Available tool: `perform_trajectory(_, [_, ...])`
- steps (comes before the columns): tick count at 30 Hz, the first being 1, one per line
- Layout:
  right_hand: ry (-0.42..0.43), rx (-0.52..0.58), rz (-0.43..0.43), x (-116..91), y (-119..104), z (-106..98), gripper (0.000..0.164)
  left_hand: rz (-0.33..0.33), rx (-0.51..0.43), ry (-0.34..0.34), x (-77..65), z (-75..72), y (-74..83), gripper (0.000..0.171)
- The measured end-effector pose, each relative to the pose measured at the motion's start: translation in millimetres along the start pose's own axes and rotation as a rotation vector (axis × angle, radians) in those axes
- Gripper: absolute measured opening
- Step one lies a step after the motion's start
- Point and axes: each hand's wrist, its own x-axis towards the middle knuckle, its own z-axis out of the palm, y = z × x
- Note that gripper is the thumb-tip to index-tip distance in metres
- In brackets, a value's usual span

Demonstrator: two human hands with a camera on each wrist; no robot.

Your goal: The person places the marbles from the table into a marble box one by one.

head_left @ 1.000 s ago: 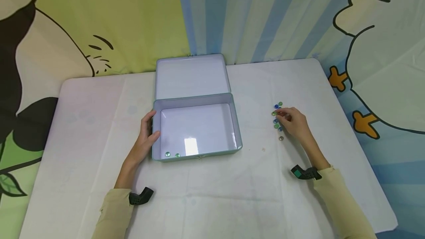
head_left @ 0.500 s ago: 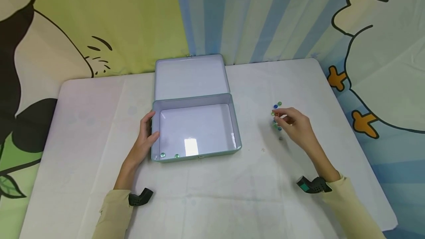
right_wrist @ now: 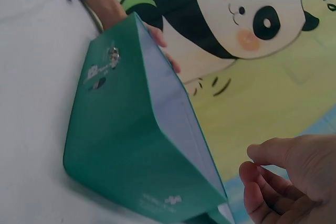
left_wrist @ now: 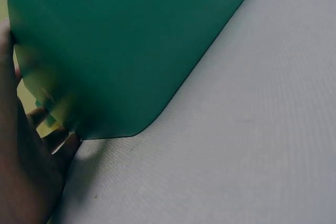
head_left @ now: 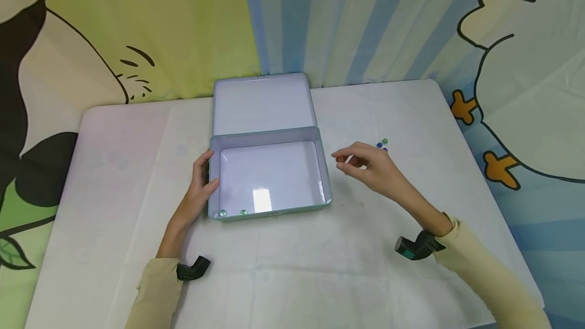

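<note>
A tin box [head_left: 269, 171] stands with its lid folded back; inside it is pale, while the left wrist view shows its green outer wall [left_wrist: 115, 51]. My left hand [head_left: 195, 197] holds the box's left side, thumb at the rim. Two green glass marbles [head_left: 244, 212] lie inside along the front wall. Just right of the box, above the table, my right hand [head_left: 372, 166] pinches an orange marble [head_left: 340, 159] between thumb and forefinger. In the right wrist view the thumb and fingers [right_wrist: 262, 153] meet beside the box, and the marble is hidden there.
Beyond the right hand, a green marble [head_left: 385, 141] and blue marbles [head_left: 379, 145] lie on the white-covered table [head_left: 292, 268]; the hand and forearm hide others. The raised lid [head_left: 262, 105] leans at the back, close to the printed curtain [head_left: 301, 19].
My right hand has lifted the orange marble from the row and moved left to near the box's right wall. One green marble in the box has rolled left. My left hand stays put.
</note>
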Motion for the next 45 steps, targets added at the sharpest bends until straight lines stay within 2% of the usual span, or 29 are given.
perform_trajectory(10, [-0.156,0.017,-0.103,56.2,-33.3,24.3,0.023,0.020,-0.007,-0.003,3.2,0.0,4.4,0.065])
perform_trajectory(18, [-0.375,-0.068,-0.187,110.3,-66.1,54.6,0.019,0.017,0.000,-0.004,8.6,-2.0,5.6,0.065])
perform_trajectory(22, [-0.505,-0.100,-0.202,134.7,-69.0,82.7,0.018,-0.010,-0.003,-0.008,9.7,-0.6,5.9,0.065])
perform_trajectory(27, [-0.583,-0.107,-0.233,159.9,-58.3,116.6,0.018,-0.032,-0.002,-0.009,9.1,2.1,4.6,0.065])
perform_trajectory(35, [-0.622,-0.116,-0.236,176.7,-45.2,147.1,0.018,-0.046,0.017,-0.002,7.1,2.1,2.7,0.064])
perform_trajectory(45, [-0.625,-0.156,-0.227,176.6,-42.9,168.2,0.014,-0.053,0.028,0.011,1.0,0.9,3.6,0.064])
